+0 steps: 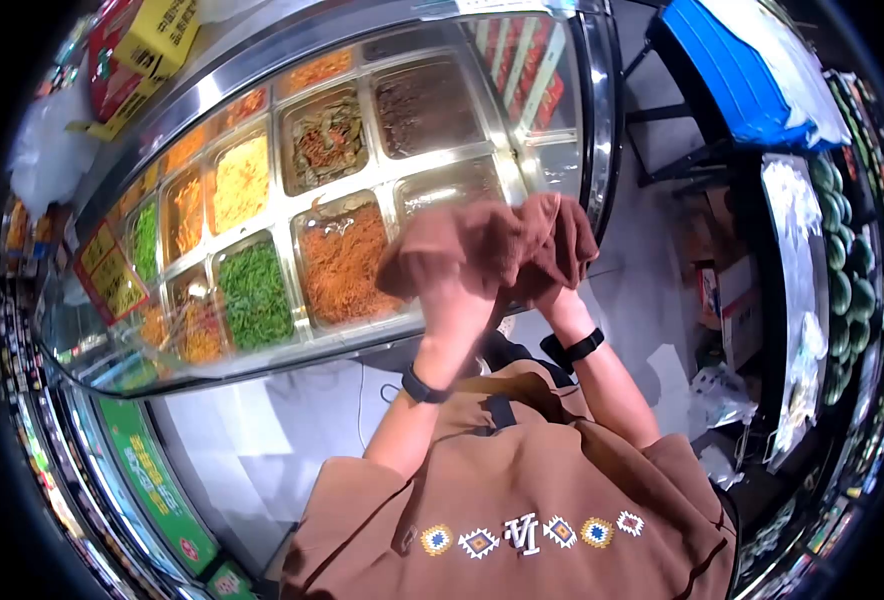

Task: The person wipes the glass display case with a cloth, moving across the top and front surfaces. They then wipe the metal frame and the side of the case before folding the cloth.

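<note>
A brown cloth (547,240) hangs bunched over the front edge of a glass-sided food counter. My left hand (452,298) is closed on its left part and slightly blurred, with the fingers hidden under the fabric. On the other side, my right hand (562,306) grips the cloth too, its fingers also covered. Right by the cloth are a metal pan (447,188) with little visible in it and a pan of orange-brown shredded food (347,265). Chopped greens (254,298) fill the pan farther left.
Pale yellow shreds (240,185) and a mixed dark dish (327,140) lie in the back row. A blue crate (727,75) stands at the upper right, near watermelons (837,265). A yellow-and-red box (142,60) sits at the upper left. A price sign (110,272) leans on the left.
</note>
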A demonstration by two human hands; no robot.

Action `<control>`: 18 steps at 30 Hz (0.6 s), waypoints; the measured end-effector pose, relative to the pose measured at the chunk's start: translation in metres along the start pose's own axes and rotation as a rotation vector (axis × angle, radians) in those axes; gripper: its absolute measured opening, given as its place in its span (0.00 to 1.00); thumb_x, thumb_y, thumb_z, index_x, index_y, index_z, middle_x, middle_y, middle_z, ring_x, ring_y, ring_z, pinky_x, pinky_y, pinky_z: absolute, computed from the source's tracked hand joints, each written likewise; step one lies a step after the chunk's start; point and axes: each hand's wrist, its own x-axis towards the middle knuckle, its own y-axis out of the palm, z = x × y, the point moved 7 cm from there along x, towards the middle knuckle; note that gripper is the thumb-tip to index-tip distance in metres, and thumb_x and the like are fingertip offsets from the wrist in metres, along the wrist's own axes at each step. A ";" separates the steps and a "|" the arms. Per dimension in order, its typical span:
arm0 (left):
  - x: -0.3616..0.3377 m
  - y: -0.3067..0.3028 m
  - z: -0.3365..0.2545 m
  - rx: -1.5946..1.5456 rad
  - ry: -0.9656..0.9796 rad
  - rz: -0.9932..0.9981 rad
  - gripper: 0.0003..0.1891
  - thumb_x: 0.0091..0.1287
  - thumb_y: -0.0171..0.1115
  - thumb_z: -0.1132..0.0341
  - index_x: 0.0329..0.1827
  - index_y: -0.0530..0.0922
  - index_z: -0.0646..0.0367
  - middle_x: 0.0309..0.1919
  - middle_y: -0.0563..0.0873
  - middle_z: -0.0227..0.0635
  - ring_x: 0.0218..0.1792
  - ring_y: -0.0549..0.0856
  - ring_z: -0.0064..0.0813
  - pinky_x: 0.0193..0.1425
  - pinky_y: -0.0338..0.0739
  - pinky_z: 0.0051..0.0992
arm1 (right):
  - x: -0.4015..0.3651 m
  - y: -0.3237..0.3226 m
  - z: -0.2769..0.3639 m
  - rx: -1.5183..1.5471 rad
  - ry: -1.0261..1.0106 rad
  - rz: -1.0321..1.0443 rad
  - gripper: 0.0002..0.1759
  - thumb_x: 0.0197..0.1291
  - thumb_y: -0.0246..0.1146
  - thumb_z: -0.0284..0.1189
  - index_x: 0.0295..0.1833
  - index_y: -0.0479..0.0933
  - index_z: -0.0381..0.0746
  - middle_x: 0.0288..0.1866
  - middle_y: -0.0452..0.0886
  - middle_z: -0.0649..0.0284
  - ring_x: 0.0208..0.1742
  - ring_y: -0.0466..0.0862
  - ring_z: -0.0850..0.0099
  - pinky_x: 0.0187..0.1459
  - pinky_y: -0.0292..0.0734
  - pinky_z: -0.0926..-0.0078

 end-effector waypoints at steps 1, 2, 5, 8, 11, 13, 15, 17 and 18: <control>-0.008 0.002 -0.002 0.079 0.039 -0.006 0.26 0.61 0.69 0.57 0.60 0.76 0.61 0.59 0.76 0.48 0.63 0.72 0.53 0.68 0.61 0.53 | -0.010 -0.002 0.006 0.022 0.057 0.031 0.42 0.57 0.68 0.44 0.75 0.65 0.41 0.75 0.66 0.58 0.77 0.62 0.57 0.76 0.56 0.60; -0.014 0.006 -0.002 0.044 0.065 0.020 0.25 0.62 0.69 0.59 0.59 0.77 0.61 0.56 0.79 0.48 0.59 0.76 0.50 0.64 0.66 0.48 | -0.023 0.004 0.008 -0.067 0.030 0.030 0.44 0.54 0.70 0.44 0.75 0.65 0.39 0.75 0.66 0.55 0.78 0.61 0.56 0.76 0.56 0.60; -0.043 0.020 0.006 0.032 0.190 0.042 0.21 0.63 0.67 0.63 0.57 0.78 0.61 0.49 0.83 0.46 0.49 0.83 0.43 0.53 0.76 0.39 | -0.050 0.034 0.000 0.061 0.098 0.059 0.40 0.51 0.70 0.43 0.70 0.71 0.39 0.70 0.72 0.55 0.73 0.68 0.54 0.72 0.61 0.58; -0.074 0.040 0.020 0.023 0.240 0.039 0.17 0.64 0.65 0.65 0.55 0.80 0.60 0.44 0.85 0.43 0.44 0.86 0.40 0.47 0.79 0.35 | -0.065 0.010 0.015 0.072 0.075 -0.025 0.32 0.49 0.69 0.41 0.60 0.76 0.39 0.60 0.78 0.56 0.64 0.74 0.54 0.65 0.69 0.58; -0.088 0.049 0.021 0.079 0.245 0.094 0.15 0.65 0.64 0.67 0.53 0.81 0.59 0.40 0.86 0.40 0.40 0.86 0.38 0.43 0.79 0.35 | -0.066 -0.005 0.012 0.152 0.104 -0.020 0.31 0.52 0.69 0.43 0.61 0.76 0.42 0.62 0.77 0.56 0.66 0.73 0.55 0.65 0.69 0.59; -0.093 0.056 0.023 0.043 0.218 0.137 0.14 0.65 0.64 0.68 0.53 0.81 0.58 0.36 0.87 0.37 0.37 0.86 0.36 0.40 0.79 0.35 | -0.086 0.023 -0.012 0.320 0.121 -0.072 0.29 0.56 0.68 0.43 0.63 0.75 0.46 0.65 0.76 0.59 0.69 0.72 0.56 0.70 0.65 0.59; -0.083 0.055 0.015 0.001 0.207 0.148 0.16 0.63 0.64 0.67 0.54 0.81 0.59 0.38 0.86 0.40 0.39 0.85 0.37 0.42 0.77 0.37 | -0.073 0.003 -0.009 0.271 0.116 -0.020 0.29 0.56 0.68 0.43 0.63 0.76 0.47 0.63 0.77 0.60 0.68 0.73 0.56 0.69 0.67 0.59; -0.073 0.057 0.009 -0.062 0.125 0.210 0.19 0.61 0.65 0.67 0.56 0.80 0.59 0.43 0.85 0.44 0.45 0.83 0.41 0.49 0.73 0.41 | -0.061 -0.004 -0.014 0.230 0.126 0.032 0.29 0.55 0.68 0.44 0.62 0.76 0.47 0.62 0.78 0.60 0.67 0.74 0.56 0.68 0.68 0.59; -0.062 0.051 -0.003 -0.015 0.143 0.157 0.20 0.61 0.65 0.68 0.57 0.80 0.60 0.46 0.84 0.46 0.48 0.82 0.44 0.53 0.71 0.43 | -0.060 0.000 -0.026 0.282 0.103 -0.089 0.29 0.53 0.70 0.43 0.62 0.77 0.47 0.62 0.78 0.60 0.66 0.75 0.56 0.66 0.70 0.58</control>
